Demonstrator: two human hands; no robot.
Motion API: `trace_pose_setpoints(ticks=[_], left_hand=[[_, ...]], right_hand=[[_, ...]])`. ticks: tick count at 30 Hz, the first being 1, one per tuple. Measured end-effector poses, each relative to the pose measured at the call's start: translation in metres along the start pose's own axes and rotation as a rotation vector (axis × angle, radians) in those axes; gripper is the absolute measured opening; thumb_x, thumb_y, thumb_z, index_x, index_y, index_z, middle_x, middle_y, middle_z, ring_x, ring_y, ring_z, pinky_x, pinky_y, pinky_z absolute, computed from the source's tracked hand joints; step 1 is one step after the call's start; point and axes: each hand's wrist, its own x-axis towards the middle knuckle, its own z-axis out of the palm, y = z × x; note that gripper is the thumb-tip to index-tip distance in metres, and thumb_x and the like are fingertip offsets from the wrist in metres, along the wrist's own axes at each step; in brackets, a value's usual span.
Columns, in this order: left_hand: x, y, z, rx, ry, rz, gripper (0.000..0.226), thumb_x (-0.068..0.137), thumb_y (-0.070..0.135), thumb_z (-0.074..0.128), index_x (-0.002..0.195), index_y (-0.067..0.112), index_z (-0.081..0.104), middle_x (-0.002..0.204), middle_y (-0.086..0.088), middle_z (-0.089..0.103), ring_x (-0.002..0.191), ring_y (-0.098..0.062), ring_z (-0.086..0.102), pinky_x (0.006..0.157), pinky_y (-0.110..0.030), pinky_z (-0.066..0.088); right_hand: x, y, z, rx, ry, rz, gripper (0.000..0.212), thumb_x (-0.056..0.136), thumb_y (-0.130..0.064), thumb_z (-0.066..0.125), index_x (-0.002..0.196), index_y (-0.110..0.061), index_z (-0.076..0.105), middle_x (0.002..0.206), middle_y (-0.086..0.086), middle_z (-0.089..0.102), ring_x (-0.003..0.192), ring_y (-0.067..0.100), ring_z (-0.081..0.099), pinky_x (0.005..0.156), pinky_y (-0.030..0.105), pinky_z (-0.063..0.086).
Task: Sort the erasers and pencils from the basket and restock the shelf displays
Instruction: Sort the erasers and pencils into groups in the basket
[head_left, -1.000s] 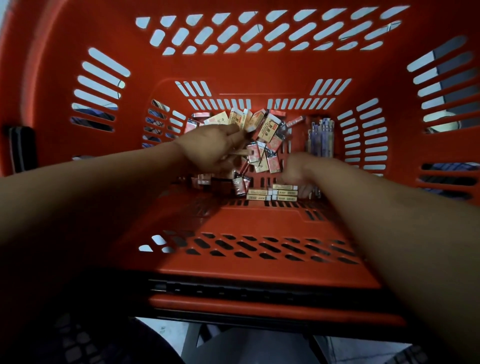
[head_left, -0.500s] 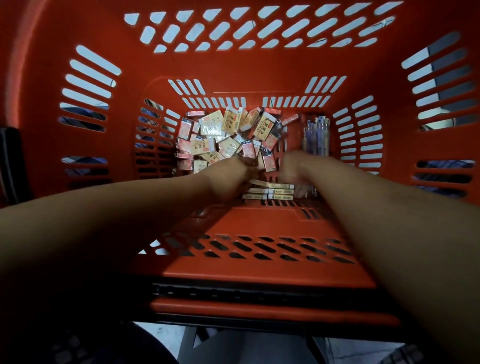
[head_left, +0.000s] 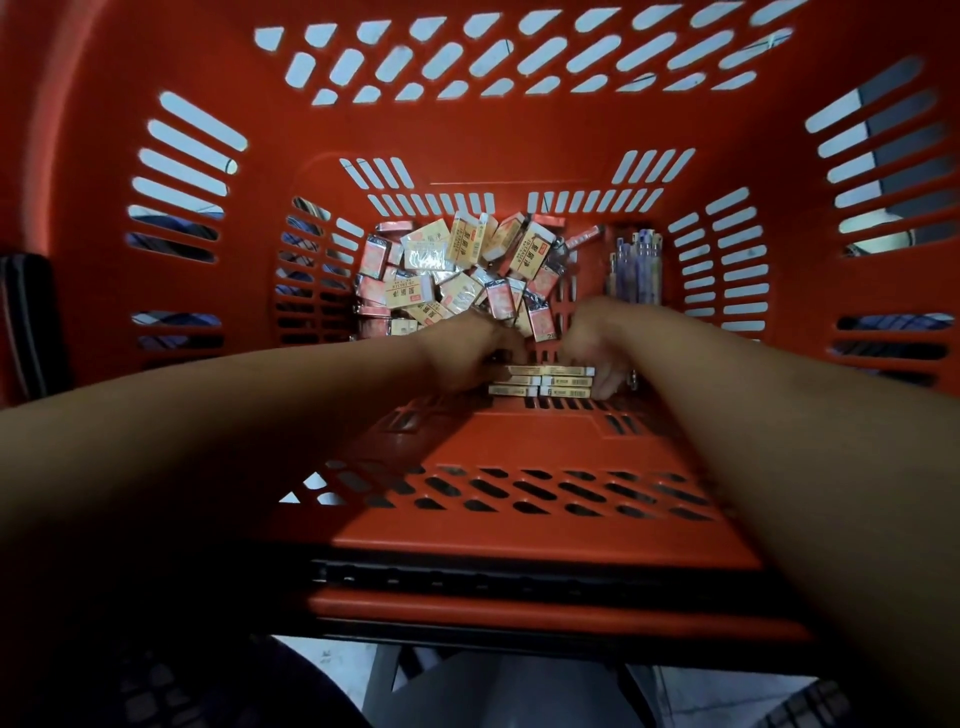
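Down in the red basket (head_left: 493, 436), my left hand (head_left: 465, 358) and right hand (head_left: 597, 345) each curl around one end of the little eraser stack (head_left: 563, 383), which lies sideways between them, with loose erasers (head_left: 457, 270) just behind and pencils (head_left: 636, 265) nearer my right hand.

Hands (head_left: 467, 356) (head_left: 597, 345) on eraser stack (head_left: 550, 382) in basket (head_left: 519, 135)

In the red slotted plastic basket (head_left: 519, 130), a loose heap of small paper-wrapped block erasers (head_left: 457, 270) lies on the floor against the far wall, left of centre. A bundle of purple plastic pencils (head_left: 636, 265) lies in the far right corner, right of the heap. Before the heap, by the near wall, sits a stack of flat yellow eraser boxes (head_left: 550, 382), the left hand (head_left: 467, 353) holding its left end and the right hand (head_left: 597, 343) its right end.
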Motion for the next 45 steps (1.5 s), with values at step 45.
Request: trace_pose_setpoints(ticks=[45], left_hand=[[0.001,-0.011,-0.018,0.450,0.324,0.144,0.036,0.095,0.029,0.058,0.121,0.004,0.061,0.126,-0.020,0.053,0.093,-0.037,0.060,0.063,-0.041,0.053]], right_hand=[[-0.035,-0.030,-0.030,-0.251,0.233,-0.152,0.008,0.097,-0.010,0.063,0.095,-0.003,0.060,0.097,0.015,0.063,0.095,0.028,0.067,0.088,0.039,0.058]])
